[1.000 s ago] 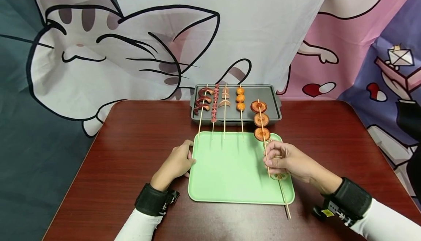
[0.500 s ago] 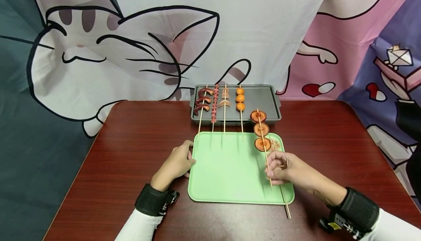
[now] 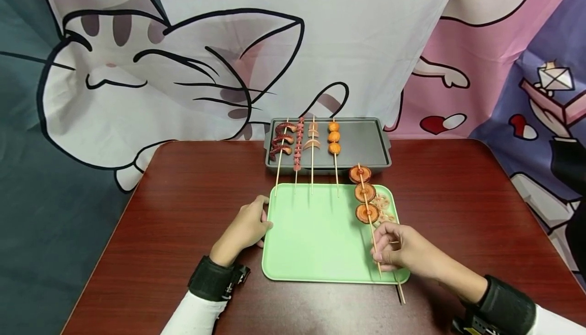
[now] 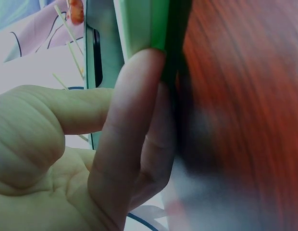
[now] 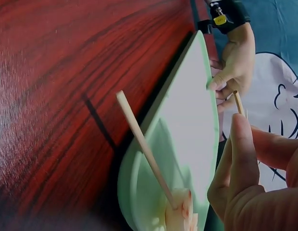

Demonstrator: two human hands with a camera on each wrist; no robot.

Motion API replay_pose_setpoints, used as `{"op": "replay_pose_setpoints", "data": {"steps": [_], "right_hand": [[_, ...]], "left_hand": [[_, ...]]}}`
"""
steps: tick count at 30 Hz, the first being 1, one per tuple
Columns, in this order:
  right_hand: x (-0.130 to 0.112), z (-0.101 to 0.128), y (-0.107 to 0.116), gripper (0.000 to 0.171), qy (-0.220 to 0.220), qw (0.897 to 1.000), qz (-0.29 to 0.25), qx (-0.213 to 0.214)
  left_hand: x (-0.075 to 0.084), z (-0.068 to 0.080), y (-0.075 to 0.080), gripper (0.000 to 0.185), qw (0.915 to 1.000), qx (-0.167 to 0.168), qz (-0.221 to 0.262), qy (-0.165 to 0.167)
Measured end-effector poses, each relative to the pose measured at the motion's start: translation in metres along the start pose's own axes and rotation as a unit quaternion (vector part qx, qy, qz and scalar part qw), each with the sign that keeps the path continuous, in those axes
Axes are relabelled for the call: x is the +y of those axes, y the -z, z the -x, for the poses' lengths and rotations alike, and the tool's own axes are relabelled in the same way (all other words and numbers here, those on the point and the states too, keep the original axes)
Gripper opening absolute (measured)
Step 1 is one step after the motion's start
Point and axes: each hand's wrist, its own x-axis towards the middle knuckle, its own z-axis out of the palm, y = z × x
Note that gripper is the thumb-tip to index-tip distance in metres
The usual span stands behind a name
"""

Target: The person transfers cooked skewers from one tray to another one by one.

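One right hand (image 3: 402, 251), fingers pinching the stick (image 3: 379, 269), is holding a mushroom-like skewer (image 3: 368, 215) over the green tray (image 3: 316, 238), right side; the left hand (image 3: 242, 225) is gripping that tray at left. The skewer is presumably handling light, stiff, top-heavy, favouring a hold near its slices (image 3: 360, 192). Right wrist view is missing the head view's four farther skewers (image 3: 313, 143).

- A reddish-brown wood-grain surface (image 3: 183, 203) with rounded far corners filled the lower part of the head view.
- Behind it hung a white cloth (image 3: 375, 45), printed with a black-outlined cartoon cat face (image 3: 114, 106).
- Dark teal fabric (image 3: 59, 233) showed at left, pink (image 3: 476, 65) and violet-blue printed areas (image 3: 499, 121) at right.
- Light left a pale sheen (image 3: 274, 307) on the surface's near part.
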Motion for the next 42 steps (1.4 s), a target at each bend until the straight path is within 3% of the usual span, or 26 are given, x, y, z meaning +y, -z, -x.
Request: {"op": "replay_pose_setpoints", "data": {"steps": [12,23,42], "right_hand": [[0.001,0.004,-0.011,0.032,-0.021,0.999,0.032,0.022],[0.003,0.007,-0.017,0.025,-0.047,0.998,0.031,0.018],[0.006,0.011,-0.021,0.022,-0.051,0.998,0.033,0.006]], "left_hand": [[0.0,0.0,0.0,0.059,1.0,-0.001,-0.002,0.0],[0.0,0.0,0.0,0.06,1.0,-0.001,-0.002,0.004],[0.0,-0.001,0.0,0.06,1.0,-0.002,-0.004,0.001]]}}
